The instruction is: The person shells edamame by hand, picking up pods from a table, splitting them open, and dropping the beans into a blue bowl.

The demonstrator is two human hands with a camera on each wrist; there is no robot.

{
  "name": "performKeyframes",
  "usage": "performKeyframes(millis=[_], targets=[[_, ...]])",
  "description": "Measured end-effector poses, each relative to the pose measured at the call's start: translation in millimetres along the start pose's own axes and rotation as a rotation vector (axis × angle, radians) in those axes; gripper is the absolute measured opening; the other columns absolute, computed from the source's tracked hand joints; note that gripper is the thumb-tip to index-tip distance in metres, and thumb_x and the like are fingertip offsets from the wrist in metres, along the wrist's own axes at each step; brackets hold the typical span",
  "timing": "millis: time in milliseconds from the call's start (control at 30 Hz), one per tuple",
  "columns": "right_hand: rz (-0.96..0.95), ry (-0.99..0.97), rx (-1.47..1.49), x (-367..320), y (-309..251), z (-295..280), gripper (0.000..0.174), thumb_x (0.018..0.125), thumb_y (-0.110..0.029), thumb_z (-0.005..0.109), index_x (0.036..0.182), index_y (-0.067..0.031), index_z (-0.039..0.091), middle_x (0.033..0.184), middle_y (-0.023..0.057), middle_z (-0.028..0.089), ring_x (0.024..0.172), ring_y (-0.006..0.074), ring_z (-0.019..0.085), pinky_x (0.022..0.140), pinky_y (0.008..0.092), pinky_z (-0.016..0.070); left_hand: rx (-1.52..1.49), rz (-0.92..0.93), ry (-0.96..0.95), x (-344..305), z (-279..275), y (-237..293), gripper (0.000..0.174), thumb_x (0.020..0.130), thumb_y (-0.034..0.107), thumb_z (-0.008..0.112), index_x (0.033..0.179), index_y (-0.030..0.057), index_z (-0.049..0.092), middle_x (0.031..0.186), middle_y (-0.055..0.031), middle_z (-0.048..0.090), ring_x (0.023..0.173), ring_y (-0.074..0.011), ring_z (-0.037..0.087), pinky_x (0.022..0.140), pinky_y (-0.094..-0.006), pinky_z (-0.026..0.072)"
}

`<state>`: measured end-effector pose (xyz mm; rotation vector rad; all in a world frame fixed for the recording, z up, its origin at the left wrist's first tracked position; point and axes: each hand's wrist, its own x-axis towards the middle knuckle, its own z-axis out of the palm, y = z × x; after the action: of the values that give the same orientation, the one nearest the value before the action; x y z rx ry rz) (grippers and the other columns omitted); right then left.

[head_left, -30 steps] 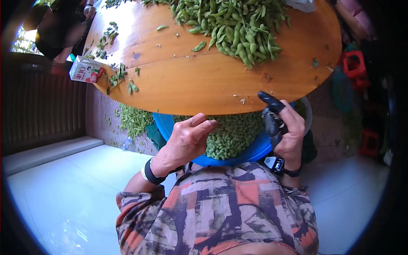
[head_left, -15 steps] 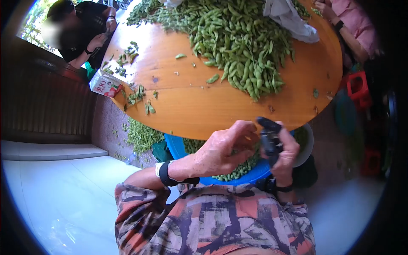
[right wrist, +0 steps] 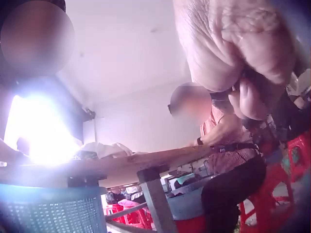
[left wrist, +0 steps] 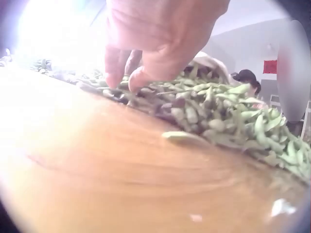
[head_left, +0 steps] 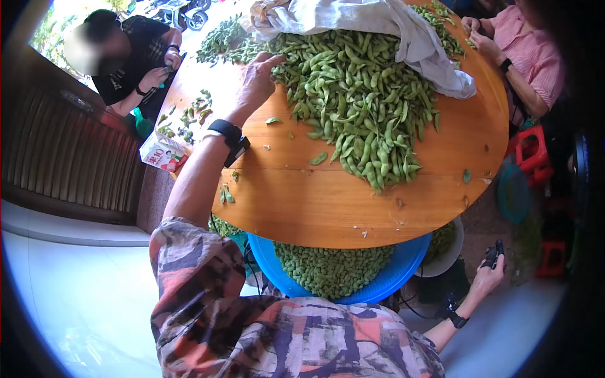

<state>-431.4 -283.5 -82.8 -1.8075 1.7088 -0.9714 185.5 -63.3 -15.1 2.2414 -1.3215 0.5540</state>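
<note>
My left hand (head_left: pixel 255 82) reaches over the table to the near-left edge of a heap of green soybean pods (head_left: pixel 372 107). Seen from the left wrist, its fingertips (left wrist: pixel 114 80) point down with a small gap between them, right at the pods (left wrist: pixel 194 109). Out to the right, beyond the table's edge, is my right hand (head_left: pixel 491 274), with black coverings (head_left: pixel 490 257) on thumb and forefinger. Other fingers (right wrist: pixel 250 102) of it curl loosely in the right wrist view, and no pod shows there. Below the table's near edge, a blue basin (head_left: pixel 287 280) holds shelled green beans (head_left: pixel 334 271).
A white cloth (head_left: pixel 353 19) covers the heap's far side. A drink carton (head_left: pixel 162 151) stands at the table's left edge. Two people sit across, left (head_left: pixel 135 57) and right (head_left: pixel 526 57). Red stools (head_left: pixel 532 154) and a pale bowl (head_left: pixel 455 255) are at the right.
My left hand has moved from above the basin, forward and left to the pods. The right hand has swung away from it, out to the right. The view takes in more of the table.
</note>
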Motion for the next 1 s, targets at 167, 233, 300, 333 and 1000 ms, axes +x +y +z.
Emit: performKeyframes(millis=[167,233,300,333,1000], targets=[[-0.007,-0.101,0.034,-0.2,-4.9,14.9,0.031,0.097,-0.010,0.052,0.126,-0.0068,0.061,0.091,0.0028,0.062,0.067,0.0083,0.049,0.053,0.0226,0.0400,-0.021,-0.078,-0.122,8.0,-4.2,-2.9,0.026,0.079,0.004,0.067,0.104,0.0098,0.070,0.102,-0.0105,0.064,0.091,-0.0310,0.065,0.079,-0.0419,0.0516],[-0.021,-0.128,0.044,-4.6,-18.9,21.4,0.031,0.097,-0.010,0.052,0.126,-0.0068,0.061,0.092,0.0028,0.062,0.068,0.0081,0.049,0.053,0.0224,0.0398,-0.017,-0.066,-0.117,4.7,-12.0,0.8,0.021,0.080,0.009,0.067,0.101,0.0091,0.069,0.098,-0.0104,0.065,0.085,-0.0312,0.065,0.077,-0.0427,0.0519],[-0.039,-0.216,0.116,-7.3,-26.0,23.6,0.031,0.097,-0.010,0.053,0.126,-0.0066,0.061,0.091,0.0013,0.062,0.067,0.0079,0.048,0.054,0.0231,0.0400,-0.060,-0.126,-0.066,5.5,-14.8,4.1,0.016,0.081,0.014,0.067,0.096,0.0086,0.068,0.092,-0.0103,0.066,0.083,-0.0298,0.066,0.075,-0.0412,0.0518],[-0.111,-0.174,0.130,-8.5,-24.0,28.5,0.031,0.096,-0.008,0.052,0.126,-0.0061,0.061,0.087,-0.0002,0.060,0.065,0.0080,0.047,0.054,0.0242,0.0397,-0.131,-0.226,-0.108,6.5,-17.0,6.2,0.015,0.081,0.014,0.068,0.094,0.0085,0.067,0.088,-0.0108,0.066,0.081,-0.0289,0.066,0.073,-0.0406,0.0515],[-0.242,-0.370,0.359,-55.9,-96.9,39.7,0.028,0.097,-0.010,0.048,0.119,-0.0054,0.064,0.079,-0.0018,0.063,0.058,0.0038,0.051,0.051,0.0185,0.0396,-0.272,-0.217,-0.305,-70.9,-47.2,102.5,0.015,0.083,0.015,0.071,0.092,0.0044,0.065,0.086,-0.0019,0.065,0.070,-0.0115,0.058,0.063,-0.0284,0.0479]])
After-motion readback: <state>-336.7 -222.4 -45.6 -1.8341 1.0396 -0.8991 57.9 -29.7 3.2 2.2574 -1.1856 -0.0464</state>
